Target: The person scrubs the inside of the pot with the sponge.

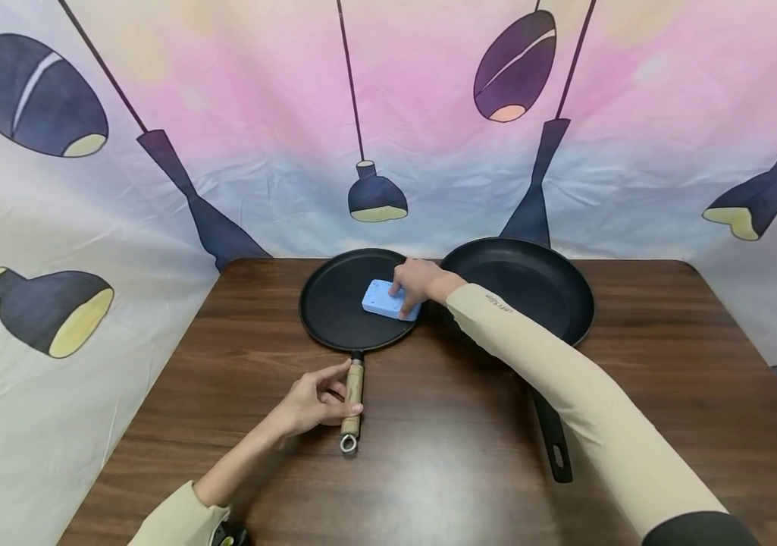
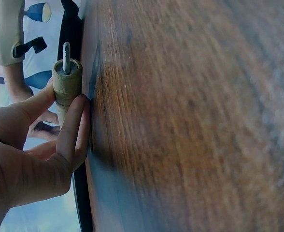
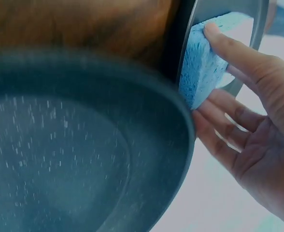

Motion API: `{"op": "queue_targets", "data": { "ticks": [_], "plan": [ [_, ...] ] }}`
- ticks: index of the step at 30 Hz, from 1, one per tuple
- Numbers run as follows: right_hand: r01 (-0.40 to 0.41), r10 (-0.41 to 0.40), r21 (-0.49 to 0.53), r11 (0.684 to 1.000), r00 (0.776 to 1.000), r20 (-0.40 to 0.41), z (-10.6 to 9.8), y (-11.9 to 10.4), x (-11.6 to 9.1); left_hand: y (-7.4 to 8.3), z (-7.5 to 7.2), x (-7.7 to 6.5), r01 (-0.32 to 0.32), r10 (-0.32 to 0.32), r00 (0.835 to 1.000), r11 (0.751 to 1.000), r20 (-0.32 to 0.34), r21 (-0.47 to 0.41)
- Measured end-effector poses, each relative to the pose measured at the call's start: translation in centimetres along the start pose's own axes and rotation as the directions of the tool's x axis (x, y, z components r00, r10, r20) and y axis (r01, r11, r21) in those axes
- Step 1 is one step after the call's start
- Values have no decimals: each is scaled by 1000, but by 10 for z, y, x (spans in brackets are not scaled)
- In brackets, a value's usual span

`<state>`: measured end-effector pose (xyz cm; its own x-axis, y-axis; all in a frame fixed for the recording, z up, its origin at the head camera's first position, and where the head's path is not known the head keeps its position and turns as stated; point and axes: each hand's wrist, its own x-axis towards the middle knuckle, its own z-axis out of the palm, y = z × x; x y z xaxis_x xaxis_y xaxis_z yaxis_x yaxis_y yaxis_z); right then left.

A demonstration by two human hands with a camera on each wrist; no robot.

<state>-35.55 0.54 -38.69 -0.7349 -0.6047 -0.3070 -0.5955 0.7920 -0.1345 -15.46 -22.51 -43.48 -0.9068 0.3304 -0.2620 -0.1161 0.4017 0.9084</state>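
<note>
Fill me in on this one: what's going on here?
A person's left hand holds the pale wooden handle of a flat, round black pan. The right hand grips a light blue rectangular sponge over the right part of that pan's surface; how hard it presses, if at all, can't be told. A deeper, round black pan sits to the right, on the same brown wooden table.

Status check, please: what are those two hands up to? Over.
Left hand pinches wooden handle. Right hand grips blue sponge at right side of flat pan. Larger pan close alongside, right sleeve crossing above it.
</note>
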Motion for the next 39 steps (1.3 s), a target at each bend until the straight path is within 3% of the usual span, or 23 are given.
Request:
{"op": "queue_targets", "data": {
  "ticks": [9,16,24,30,33,36,39],
  "plan": [
    [50,-53,-56,997,998,-42,6,-33,-9,1,-1,2,-18,18,1000,998,-1,52],
    [106,-113,-95,990,991,-74,13,-63,-5,4,-1,0,19,-19,1000,999,-2,41],
    [143,-152,-71,987,979,-138,23,-87,1,4,0,-1,19,-20,1000,999,8,48],
    [155,-151,37,987,984,-93,11,-71,-6,13,1,-2,23,-21,1000,996,-16,91],
    [144,-134,84,986,985,-112,0,-50,-17,20,0,1,-9,20,997,985,-68,170],
    [102,-84,116,988,985,-151,-10,-22,-34,29,2,4,-63,110,984,951,-140,302],
    [37,-13,129,991,983,-182,-19,6,-51,39,8,8,-133,207,966,909,-153,394]
  ]
}}
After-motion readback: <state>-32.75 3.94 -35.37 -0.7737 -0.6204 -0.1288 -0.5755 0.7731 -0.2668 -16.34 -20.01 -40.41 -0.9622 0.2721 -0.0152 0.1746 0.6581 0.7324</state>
